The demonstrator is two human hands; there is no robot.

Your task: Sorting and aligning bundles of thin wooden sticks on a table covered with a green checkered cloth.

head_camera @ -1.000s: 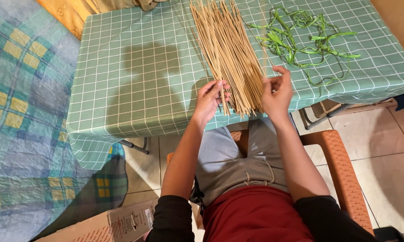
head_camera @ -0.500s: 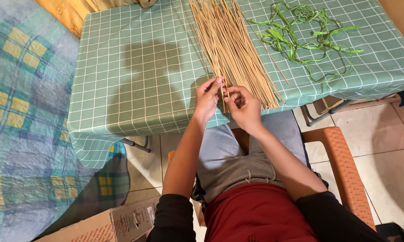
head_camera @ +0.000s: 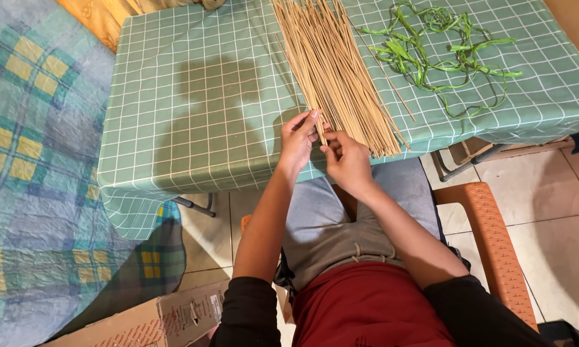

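The work looks barely begun: the bundle of thin tan sticks (head_camera: 338,71) lies loose and unbound on the checked green tablecloth (head_camera: 193,115), and the green strips (head_camera: 431,48) sit untouched, well apart from the fingers. The left hand (head_camera: 297,142) and right hand (head_camera: 347,162) meet at the bundle's near end; their fingertips seem to pinch a stick or two there, the rest fanning away just beyond them.

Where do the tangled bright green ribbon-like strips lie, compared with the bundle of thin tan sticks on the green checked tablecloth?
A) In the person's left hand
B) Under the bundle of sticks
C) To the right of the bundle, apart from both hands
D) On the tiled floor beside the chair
C: the tangled bright green strips lie on the green checked tablecloth, right of the bundle of thin tan sticks, while the left hand and right hand meet at the bundle's near end.
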